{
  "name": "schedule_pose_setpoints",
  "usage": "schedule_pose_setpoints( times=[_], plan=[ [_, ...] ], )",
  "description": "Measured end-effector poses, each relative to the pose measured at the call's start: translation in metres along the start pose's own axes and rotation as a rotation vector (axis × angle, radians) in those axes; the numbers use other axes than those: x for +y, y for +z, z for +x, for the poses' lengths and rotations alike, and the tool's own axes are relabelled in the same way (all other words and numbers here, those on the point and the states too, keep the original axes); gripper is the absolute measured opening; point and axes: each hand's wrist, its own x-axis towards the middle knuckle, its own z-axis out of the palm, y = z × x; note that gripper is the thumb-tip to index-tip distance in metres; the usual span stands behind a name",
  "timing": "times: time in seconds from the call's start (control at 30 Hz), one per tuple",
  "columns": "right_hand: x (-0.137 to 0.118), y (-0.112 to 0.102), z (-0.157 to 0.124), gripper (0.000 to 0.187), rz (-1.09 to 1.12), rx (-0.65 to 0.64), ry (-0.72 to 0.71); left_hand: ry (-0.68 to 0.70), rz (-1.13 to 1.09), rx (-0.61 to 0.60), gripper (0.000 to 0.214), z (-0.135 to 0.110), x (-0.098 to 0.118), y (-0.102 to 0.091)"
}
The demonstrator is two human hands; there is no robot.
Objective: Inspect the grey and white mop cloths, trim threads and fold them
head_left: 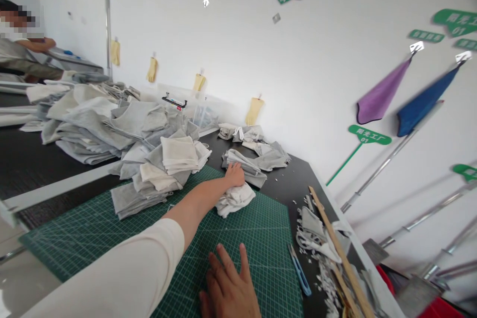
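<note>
My left hand (235, 174) reaches far over the green cutting mat (268, 248). Its fingers are bent onto a folded grey cloth (253, 173) at the mat's far edge. Just below that wrist lies a crumpled white cloth (236, 201). Closer to me, my right hand (233, 288) hovers or rests over the mat, fingers spread and holding nothing; whether it touches the mat is unclear. Left of my left hand, a small stack of folded pale cloths (179, 154) leans on a big heap of grey cloths (97, 121).
Blue-handled thread snips (300, 271) lie by the mat's right edge. Beyond them are a wooden stick (335, 241) and cloth scraps (312, 223). More grey cloths (274, 155) sit near the wall, beside a clear plastic box (208, 107). A person (22, 42) sits at far left.
</note>
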Motion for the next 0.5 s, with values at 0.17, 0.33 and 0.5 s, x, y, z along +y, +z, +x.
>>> schedule_pose_setpoints(
  times=[0.17, 0.33, 0.5],
  plan=[
    [-0.001, -0.004, 0.004, 0.022, 0.021, 0.007, 0.016, 0.027, 0.002, 0.153, 0.047, -0.012, 0.005, -0.018],
    [-0.005, -0.005, 0.007, 0.021, 0.017, 0.032, 0.016, 0.013, -0.011, 0.298, 0.058, -0.014, 0.009, -0.045],
    [-0.007, -0.003, 0.008, 0.020, 0.004, 0.052, 0.013, -0.019, -0.039, 0.434, 0.063, -0.008, 0.013, -0.074]
  ],
)
